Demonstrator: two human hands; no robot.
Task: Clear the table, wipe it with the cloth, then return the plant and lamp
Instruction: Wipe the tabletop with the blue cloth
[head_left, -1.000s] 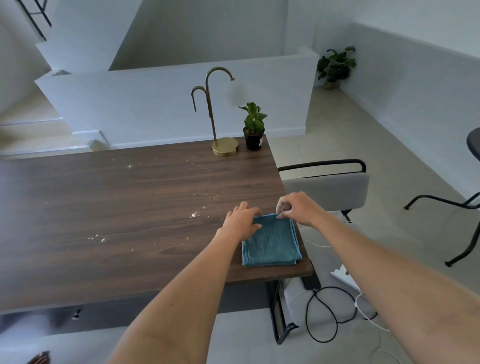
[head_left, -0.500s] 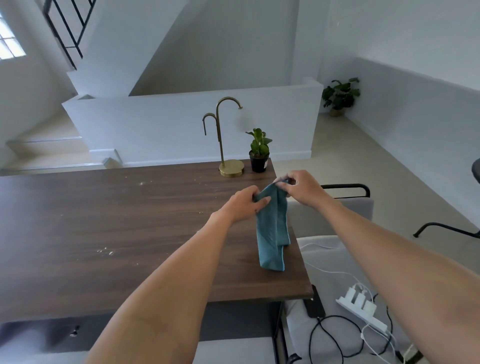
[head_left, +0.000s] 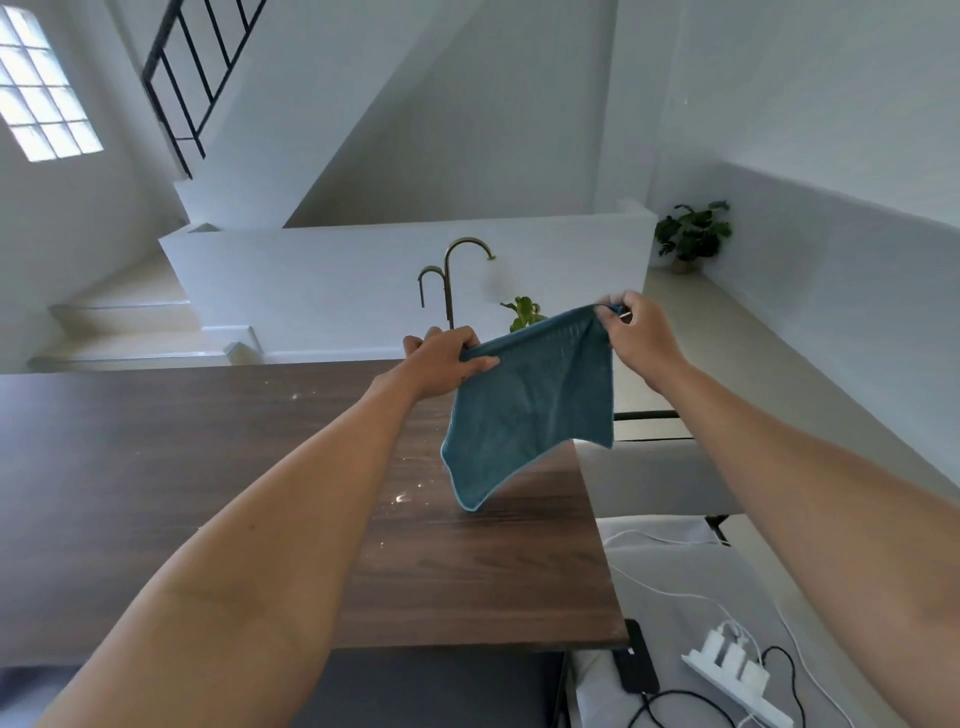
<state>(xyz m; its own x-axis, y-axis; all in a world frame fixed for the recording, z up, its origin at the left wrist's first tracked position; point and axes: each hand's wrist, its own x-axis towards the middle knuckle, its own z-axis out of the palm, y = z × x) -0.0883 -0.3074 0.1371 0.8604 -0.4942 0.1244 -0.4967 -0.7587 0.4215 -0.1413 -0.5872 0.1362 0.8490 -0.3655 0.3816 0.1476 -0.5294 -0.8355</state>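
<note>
A teal cloth hangs spread out in the air above the right end of the dark wooden table. My left hand pinches its upper left corner and my right hand pinches its upper right corner. The cloth's lower corner dangles just above the tabletop. Behind the cloth, at the table's far right end, stand a brass arched lamp and a small potted plant; the plant's pot and the lamp's base are hidden by my hands and the cloth. Pale crumbs are scattered on the wood.
A grey chair stands at the table's right end. On the floor at the lower right lie a white power strip with cables and a black phone. A low white wall and stairs lie beyond the table. A larger potted plant stands far right.
The folded cloth was lifted off the table's right end and pulled open between both hands. My view has tilted upward.
</note>
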